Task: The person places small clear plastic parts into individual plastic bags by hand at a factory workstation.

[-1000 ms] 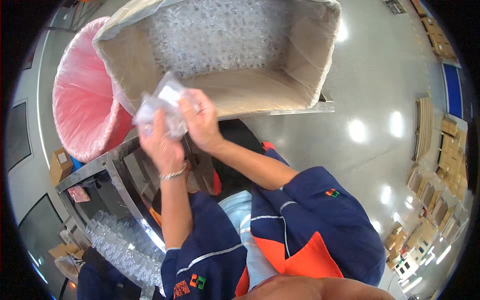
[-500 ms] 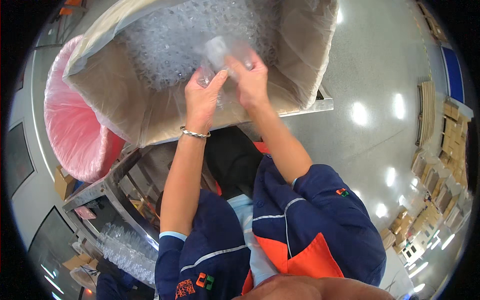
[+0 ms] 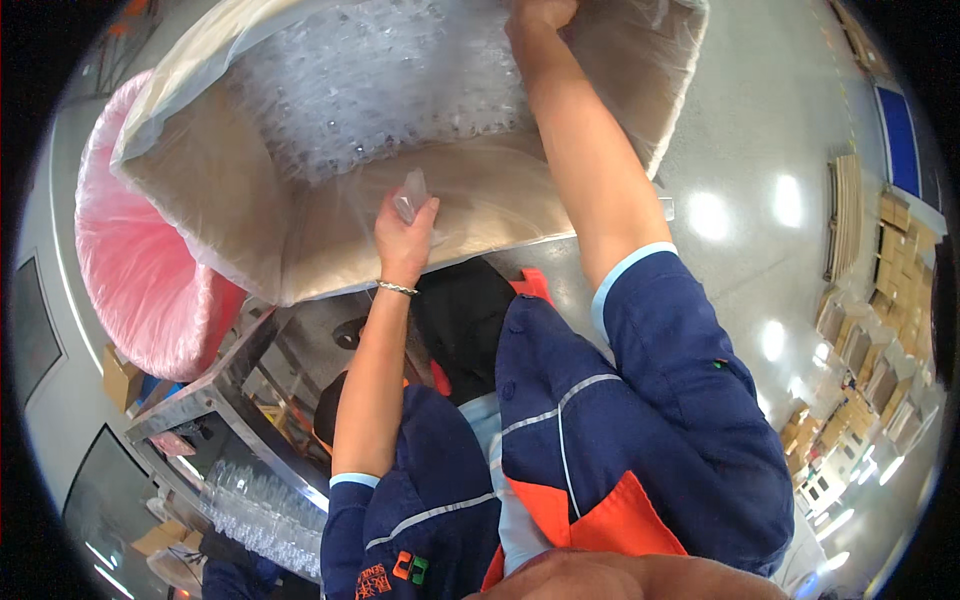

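Note:
A large carton with a clear plastic liner (image 3: pixel 470 195) stands in front of me, holding a heap of small clear plastic pieces (image 3: pixel 370 85). Over the carton's near wall, my left hand (image 3: pixel 403 243) is closed on one clear plastic piece (image 3: pixel 411 194), which sticks up between thumb and fingers. My right hand (image 3: pixel 542 12) reaches across the heap to the far right part of the carton. The upper edge of the picture cuts it off, so its fingers and anything in them are hidden.
Left of the carton stands a round bin with a pink plastic liner (image 3: pixel 140 260). Below it is a metal frame (image 3: pixel 240 375), with more clear plastic pieces (image 3: pixel 265 515) beside it. Stacked cardboard (image 3: pixel 905 255) lines the right side, beyond the grey floor (image 3: pixel 740 130).
My hands, which were together over the heap, have parted. My right arm has stretched forward and right, while my left hand has drawn back slightly, holding a clear piece.

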A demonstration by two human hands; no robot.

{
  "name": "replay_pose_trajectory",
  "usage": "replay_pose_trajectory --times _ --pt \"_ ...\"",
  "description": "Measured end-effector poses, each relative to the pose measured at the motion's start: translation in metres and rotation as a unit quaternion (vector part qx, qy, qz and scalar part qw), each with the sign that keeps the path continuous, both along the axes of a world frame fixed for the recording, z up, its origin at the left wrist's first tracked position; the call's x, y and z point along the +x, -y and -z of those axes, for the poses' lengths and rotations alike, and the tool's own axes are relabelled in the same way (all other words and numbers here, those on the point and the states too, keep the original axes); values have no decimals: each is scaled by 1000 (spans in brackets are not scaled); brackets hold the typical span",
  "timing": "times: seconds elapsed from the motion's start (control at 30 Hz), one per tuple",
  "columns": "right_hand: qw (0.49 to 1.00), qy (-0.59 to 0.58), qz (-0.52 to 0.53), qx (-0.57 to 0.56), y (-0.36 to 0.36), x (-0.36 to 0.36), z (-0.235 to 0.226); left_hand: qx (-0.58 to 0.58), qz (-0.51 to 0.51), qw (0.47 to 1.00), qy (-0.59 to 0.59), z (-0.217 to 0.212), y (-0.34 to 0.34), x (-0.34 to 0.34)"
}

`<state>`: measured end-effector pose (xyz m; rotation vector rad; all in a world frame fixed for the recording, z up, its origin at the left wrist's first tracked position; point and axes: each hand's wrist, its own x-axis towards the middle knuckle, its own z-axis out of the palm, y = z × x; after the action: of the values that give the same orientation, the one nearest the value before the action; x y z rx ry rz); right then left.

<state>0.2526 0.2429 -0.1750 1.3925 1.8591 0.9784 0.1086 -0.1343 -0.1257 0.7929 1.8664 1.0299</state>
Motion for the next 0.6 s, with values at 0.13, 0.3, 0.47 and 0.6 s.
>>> replay_pose_trajectory --times 0.13,0.3,0.47,0.6 --pt "881 453 -112 83 3 -31 -5 -3 -21 998 60 -1 14 -20" --pt "417 869 -203 173 2 -30 -30 -3 -37 987 154 2 13 -18" --pt "64 966 -204 147 4 -33 -28 3 -33 983 181 -3 9 -19" --pt "56 988 -128 66 -1 -38 -34 18 -29 977 212 0 4 -12"
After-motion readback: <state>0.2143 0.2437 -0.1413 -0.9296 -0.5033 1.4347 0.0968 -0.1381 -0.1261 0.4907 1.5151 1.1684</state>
